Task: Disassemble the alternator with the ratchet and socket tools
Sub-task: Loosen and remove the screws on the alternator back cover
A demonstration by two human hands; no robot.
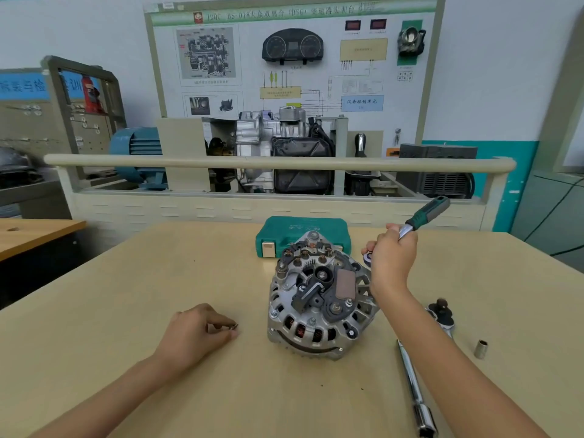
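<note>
board (294,58) header partly read "bs-018". right hand (392,257) gripped the ratchet (423,218) beside the alternator (319,295); left hand (196,335) pinched something tiny, couldn't make it out.

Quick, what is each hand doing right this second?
Left hand: pinching a small fastener at the fingertips, just above the table.
Right hand: gripping the ratchet near its head, beside the alternator.

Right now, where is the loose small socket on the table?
In the head view, the small socket stands on the table at the far right, beside the right forearm, just below the spare ratchet head.
</note>
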